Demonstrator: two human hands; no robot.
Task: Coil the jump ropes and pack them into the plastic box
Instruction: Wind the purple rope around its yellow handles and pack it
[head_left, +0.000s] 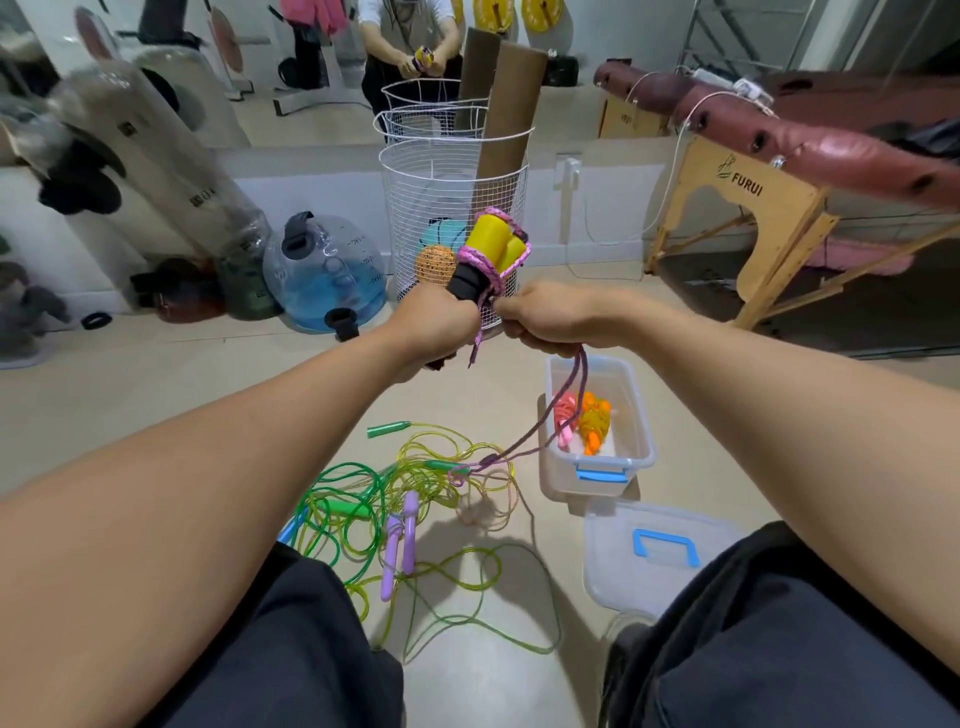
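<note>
My left hand (436, 325) grips the yellow-and-black handles (491, 254) of a jump rope, held upright at chest height. Its pink braided rope (563, 415) is wound a few turns around the handles and trails down to the floor. My right hand (550, 319) pinches that rope just beside the handles. The clear plastic box (597, 457) with blue latches sits on the floor below my right hand, holding a coiled pink rope (565, 418) and a coiled orange rope (595, 421). A tangle of green, yellow and purple-handled ropes (395, 514) lies on the floor between my knees.
The box lid (660, 551) with a blue handle lies by my right knee. A white wire basket (452, 218) with cardboard tubes stands ahead. A water jug (327, 275) and bags stand to the left, a massage table (779, 208) to the right.
</note>
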